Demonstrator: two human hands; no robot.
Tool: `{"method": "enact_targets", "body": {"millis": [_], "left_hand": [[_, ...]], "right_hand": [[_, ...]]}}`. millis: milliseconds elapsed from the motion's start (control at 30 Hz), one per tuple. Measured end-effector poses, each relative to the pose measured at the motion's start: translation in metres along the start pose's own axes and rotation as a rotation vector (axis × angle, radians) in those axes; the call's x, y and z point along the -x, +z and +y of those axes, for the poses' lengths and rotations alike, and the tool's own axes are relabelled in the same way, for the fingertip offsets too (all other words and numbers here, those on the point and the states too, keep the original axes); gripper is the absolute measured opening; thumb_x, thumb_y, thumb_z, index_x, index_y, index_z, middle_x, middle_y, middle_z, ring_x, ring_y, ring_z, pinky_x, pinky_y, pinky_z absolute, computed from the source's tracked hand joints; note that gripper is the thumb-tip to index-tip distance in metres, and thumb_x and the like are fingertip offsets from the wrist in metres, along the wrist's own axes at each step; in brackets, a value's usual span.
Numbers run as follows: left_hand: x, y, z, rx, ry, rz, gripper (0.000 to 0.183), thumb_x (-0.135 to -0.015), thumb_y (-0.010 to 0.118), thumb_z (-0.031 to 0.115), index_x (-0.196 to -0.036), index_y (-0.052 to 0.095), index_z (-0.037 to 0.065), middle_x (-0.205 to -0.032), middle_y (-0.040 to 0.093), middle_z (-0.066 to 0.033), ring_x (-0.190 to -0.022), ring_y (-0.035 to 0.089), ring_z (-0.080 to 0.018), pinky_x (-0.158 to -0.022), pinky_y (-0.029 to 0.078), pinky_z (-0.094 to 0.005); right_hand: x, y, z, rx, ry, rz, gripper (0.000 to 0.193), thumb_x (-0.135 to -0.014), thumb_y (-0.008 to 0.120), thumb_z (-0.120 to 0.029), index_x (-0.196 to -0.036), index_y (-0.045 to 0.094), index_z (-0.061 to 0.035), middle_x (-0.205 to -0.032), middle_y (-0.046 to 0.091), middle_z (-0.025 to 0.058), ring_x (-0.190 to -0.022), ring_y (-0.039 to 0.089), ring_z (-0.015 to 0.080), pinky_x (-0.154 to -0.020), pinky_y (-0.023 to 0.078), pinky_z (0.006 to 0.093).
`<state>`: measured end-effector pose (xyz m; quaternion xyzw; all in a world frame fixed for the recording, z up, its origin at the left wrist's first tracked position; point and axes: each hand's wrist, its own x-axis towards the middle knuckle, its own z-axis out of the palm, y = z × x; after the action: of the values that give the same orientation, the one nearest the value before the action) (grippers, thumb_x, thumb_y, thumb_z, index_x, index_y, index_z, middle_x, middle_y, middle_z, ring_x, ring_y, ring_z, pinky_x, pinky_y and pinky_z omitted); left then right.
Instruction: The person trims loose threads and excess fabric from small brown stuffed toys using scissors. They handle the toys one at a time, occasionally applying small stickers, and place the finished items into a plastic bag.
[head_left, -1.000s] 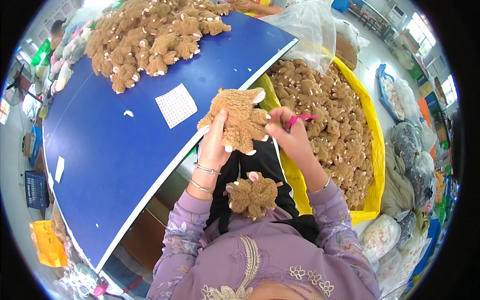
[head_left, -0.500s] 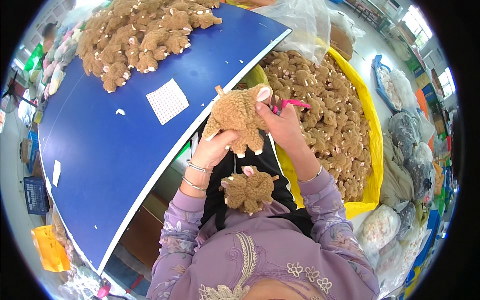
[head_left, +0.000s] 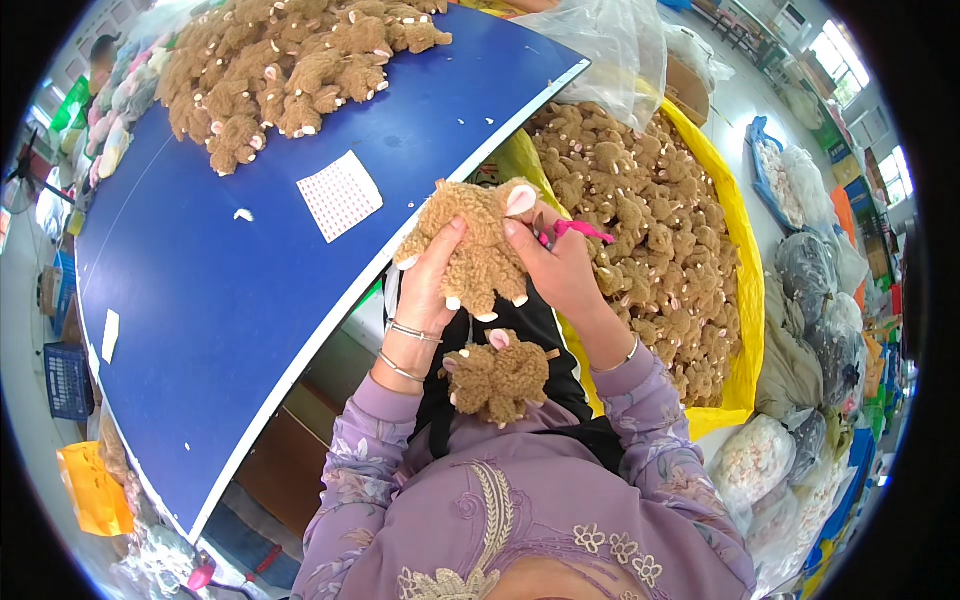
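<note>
Brown plush [head_left: 470,255] was held up beside the worktop [head_left: 250,300] edge, left fingers [head_left: 447,238] clamped on its body, probably to steady it, while the right fingers [head_left: 523,240] pinched it near the ear [head_left: 521,200], pink strip [head_left: 585,230] kinda tucked in.

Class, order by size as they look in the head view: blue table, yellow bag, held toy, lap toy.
1. Blue table
2. Yellow bag
3. Held toy, perhaps enlarged by nearness
4. Lap toy
</note>
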<state>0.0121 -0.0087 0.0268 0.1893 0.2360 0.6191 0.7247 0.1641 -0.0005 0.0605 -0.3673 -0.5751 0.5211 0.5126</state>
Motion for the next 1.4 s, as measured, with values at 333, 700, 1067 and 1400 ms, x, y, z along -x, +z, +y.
{"method": "enact_targets", "body": {"millis": [333, 700, 1067, 1400], "left_hand": [[-0.004, -0.005, -0.007, 0.069, -0.003, 0.013, 0.037, -0.095, 0.057, 0.021, -0.126, 0.049, 0.001, -0.117, 0.060, -0.0114, -0.102, 0.062, -0.0218, -0.087, 0.053, -0.0352], [-0.003, -0.007, -0.005, -0.156, -0.007, 0.005, 0.046, -0.097, 0.054, 0.032, -0.131, 0.046, 0.002, -0.123, 0.058, -0.0123, -0.109, 0.059, -0.0234, -0.091, 0.051, -0.0375], [-0.014, -0.037, 0.019, -0.161, 0.087, 0.085, 0.034, -0.098, 0.045, 0.037, -0.111, 0.056, 0.007, -0.114, 0.062, -0.0085, -0.101, 0.058, -0.0172, -0.080, 0.047, -0.0295], [-0.012, -0.031, 0.014, -0.331, 0.045, -0.007, 0.023, -0.096, 0.049, 0.025, -0.102, 0.060, 0.005, -0.104, 0.066, -0.0090, -0.094, 0.060, -0.0152, -0.077, 0.047, -0.0278]], "right_hand": [[0.005, -0.005, -0.001, -0.015, 0.061, -0.009, 0.026, -0.090, 0.063, -0.010, -0.113, 0.058, 0.0027, -0.105, 0.061, 0.0017, -0.097, 0.053, 0.0074, -0.086, 0.045, 0.0251], [0.008, -0.018, -0.012, 0.101, 0.316, -0.046, 0.021, -0.083, 0.065, -0.010, -0.101, 0.062, 0.0007, -0.077, 0.061, 0.0012, -0.064, 0.055, 0.0061, -0.060, 0.046, 0.0220], [0.041, -0.090, 0.035, 0.366, 0.671, -0.031, 0.023, -0.090, 0.059, -0.026, -0.092, 0.069, -0.0052, -0.094, 0.070, 0.0074, -0.051, 0.048, 0.0050, -0.049, 0.038, 0.0199], [0.072, -0.053, 0.073, 0.356, 0.751, -0.529, 0.037, -0.083, 0.071, -0.019, -0.110, 0.059, 0.0037, -0.094, 0.064, 0.0054, -0.080, 0.060, 0.0121, -0.069, 0.050, 0.0276]]}}
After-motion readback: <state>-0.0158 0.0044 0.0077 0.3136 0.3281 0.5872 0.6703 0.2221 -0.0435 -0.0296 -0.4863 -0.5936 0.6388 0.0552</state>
